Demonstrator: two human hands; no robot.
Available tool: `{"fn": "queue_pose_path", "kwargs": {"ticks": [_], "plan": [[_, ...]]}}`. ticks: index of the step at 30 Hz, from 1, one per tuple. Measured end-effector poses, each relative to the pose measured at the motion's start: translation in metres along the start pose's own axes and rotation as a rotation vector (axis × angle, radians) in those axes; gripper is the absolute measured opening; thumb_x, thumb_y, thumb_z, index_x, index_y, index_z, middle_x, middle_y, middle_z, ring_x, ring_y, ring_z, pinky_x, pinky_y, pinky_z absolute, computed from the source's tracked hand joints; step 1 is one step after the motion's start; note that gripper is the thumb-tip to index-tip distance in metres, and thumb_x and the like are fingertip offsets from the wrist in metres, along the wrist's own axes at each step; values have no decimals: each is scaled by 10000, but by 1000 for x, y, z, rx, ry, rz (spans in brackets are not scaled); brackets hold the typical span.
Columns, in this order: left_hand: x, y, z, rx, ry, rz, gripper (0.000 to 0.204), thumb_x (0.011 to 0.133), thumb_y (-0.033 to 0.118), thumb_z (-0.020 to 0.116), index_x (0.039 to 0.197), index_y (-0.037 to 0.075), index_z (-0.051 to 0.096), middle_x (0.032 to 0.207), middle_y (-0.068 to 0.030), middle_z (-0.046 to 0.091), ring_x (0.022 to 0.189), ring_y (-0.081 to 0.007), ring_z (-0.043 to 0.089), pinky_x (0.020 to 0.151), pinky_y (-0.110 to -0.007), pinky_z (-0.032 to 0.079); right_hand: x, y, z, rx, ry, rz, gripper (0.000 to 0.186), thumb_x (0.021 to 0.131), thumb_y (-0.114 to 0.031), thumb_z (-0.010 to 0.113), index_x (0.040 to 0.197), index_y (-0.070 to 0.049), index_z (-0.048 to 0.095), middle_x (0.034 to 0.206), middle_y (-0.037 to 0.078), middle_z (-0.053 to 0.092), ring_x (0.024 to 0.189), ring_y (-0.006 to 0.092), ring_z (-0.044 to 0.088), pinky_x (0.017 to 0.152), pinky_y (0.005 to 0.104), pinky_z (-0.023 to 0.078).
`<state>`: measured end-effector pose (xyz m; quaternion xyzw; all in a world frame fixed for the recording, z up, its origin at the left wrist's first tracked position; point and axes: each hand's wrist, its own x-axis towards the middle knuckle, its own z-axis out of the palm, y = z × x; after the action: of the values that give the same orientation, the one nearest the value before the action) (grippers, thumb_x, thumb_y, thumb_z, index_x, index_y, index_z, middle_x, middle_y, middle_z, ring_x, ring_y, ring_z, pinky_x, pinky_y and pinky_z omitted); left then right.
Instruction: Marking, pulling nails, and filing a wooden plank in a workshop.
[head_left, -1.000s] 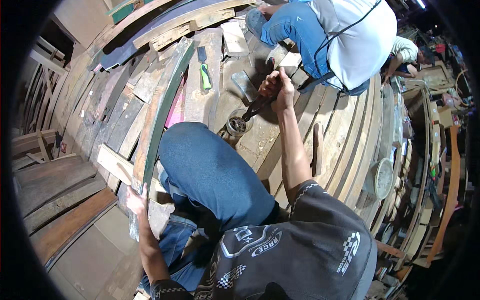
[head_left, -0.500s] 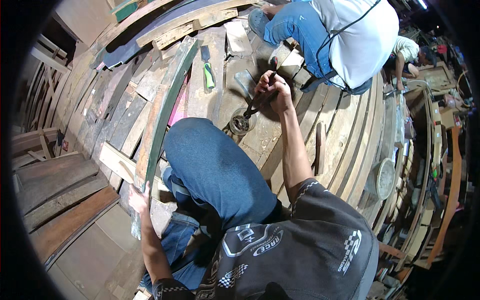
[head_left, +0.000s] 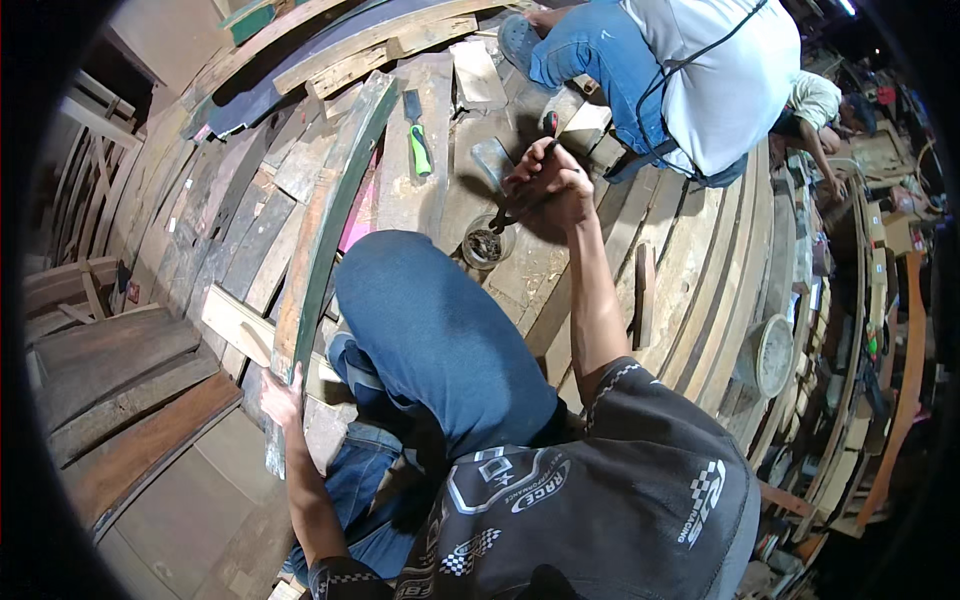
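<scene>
Holding with both hands, head view. Left forearm angled out to left; left hand (head_left: 281, 397) low, grip closed round near end of long green-sided plank (head_left: 318, 235), thumb pointing along it. Right arm extended forward; right hand (head_left: 552, 187) fingers curled, grip clenched on dark pliers (head_left: 500, 220), partly hidden. Pliers' head by rim of clear jar (head_left: 484, 266). Green-handled flat-bladed tool (head_left: 418, 150) lies right of plank.

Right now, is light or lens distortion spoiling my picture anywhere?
Head view: dark shadow beside the right hand makes its dark tool hard to read; head view: the co-worker's white shirt is brightly lit; head view: the fisheye bows the planks at right and leaves black corners.
</scene>
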<state>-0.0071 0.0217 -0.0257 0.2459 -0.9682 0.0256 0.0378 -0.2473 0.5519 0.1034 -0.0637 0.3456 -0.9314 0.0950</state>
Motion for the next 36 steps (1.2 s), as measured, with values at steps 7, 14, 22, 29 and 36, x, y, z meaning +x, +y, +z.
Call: {"fn": "queue_pose_path", "kwargs": {"ticks": [7, 14, 22, 29, 36], "plan": [[10, 9, -4, -158, -221, -80, 799, 694, 669, 666, 1183, 49, 545, 930, -185, 669, 811, -370, 657, 698, -456, 531, 15, -52, 27, -230, -375, -306, 220, 803, -106, 511, 999, -41, 437, 933, 84, 432, 895, 248, 462, 950, 459, 382], [6, -7, -12, -186, -206, -107, 781, 644, 700, 669, 1045, 37, 572, 850, -146, 669, 820, -296, 663, 828, -418, 499, 47, -69, 169, -378, -356, -411, 542, 485, -125, 576, 979, -66, 363, 922, 97, 337, 888, 243, 364, 984, 514, 252], [5, -18, -6, -294, -254, -119, 854, 636, 686, 671, 1160, 26, 534, 1126, -173, 612, 1042, -324, 598, 982, -432, 410, 69, 64, 268, -213, -595, -79, 540, 489, -138, 551, 993, -59, 377, 899, 88, 367, 875, 236, 402, 956, 494, 322], [8, -16, -8, -341, -116, -73, 781, 611, 689, 687, 1012, 27, 585, 917, -160, 653, 925, -314, 635, 888, -431, 468, 82, 191, 247, -171, -530, 142, 509, 568, -167, 552, 1036, -50, 388, 916, 85, 389, 855, 213, 423, 920, 430, 395], [4, -20, -1, -315, -8, -35, 776, 620, 686, 683, 1000, 18, 578, 917, -163, 637, 927, -312, 628, 895, -420, 467, 92, 221, 225, -221, -506, 93, 514, 569, -93, 499, 1068, -51, 382, 927, 85, 381, 878, 206, 412, 915, 393, 383]]}}
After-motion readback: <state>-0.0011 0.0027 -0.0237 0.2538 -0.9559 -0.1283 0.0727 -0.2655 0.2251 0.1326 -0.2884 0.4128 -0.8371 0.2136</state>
